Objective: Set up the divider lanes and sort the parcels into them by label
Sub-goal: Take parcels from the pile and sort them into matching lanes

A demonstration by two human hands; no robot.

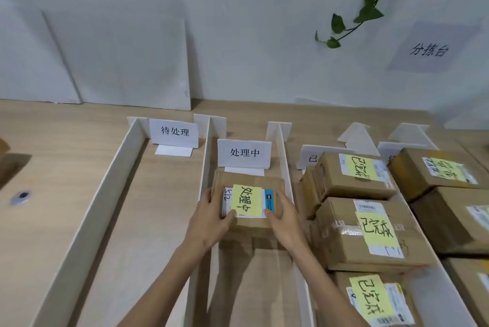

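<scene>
- The fingers (pixel 229 217) of the left hand (pixel 209 223) and right hand (pixel 287 220) are curled round the near corners of one parcel (pixel 251 183). The thumbs are pressed on its top face and the other fingers wrap its two sides. A two-sided hold of this kind keeps the box square between the walls.
- The parcel sits at centre frame, inside the second lane from the left. Its far edge is just short of the lane sign "处理中" (pixel 244 153).
- A yellow note (pixel 244 199) on the parcel's top appears to carry the same characters as the sign, so the placement is judged correct.
- White dividers stand on either side, the left divider (pixel 205 168) and the right divider (pixel 284 162). The box nearly fills the lane's width, which likely explains the narrow, close grip.
- Whether the parcel rests fully on the counter (pixel 66 168) cannot be told.
- The lane to the left, marked "待处理" (pixel 174 132), shows no parcel in the visible part.
- At right of frame, three parcels (pixel 370 231) with matching yellow notes are lined up front to back in the third lane, hiding most of that lane's sign.
- Further boxes (pixel 434 170) occupy the far-right lane.
- Spare white boards (pixel 119 62) lean on the wall at upper left, and a wall notice (pixel 428 50) hangs at upper right.
- Judgement: the lanes are set up and sorting is well advanced.
</scene>
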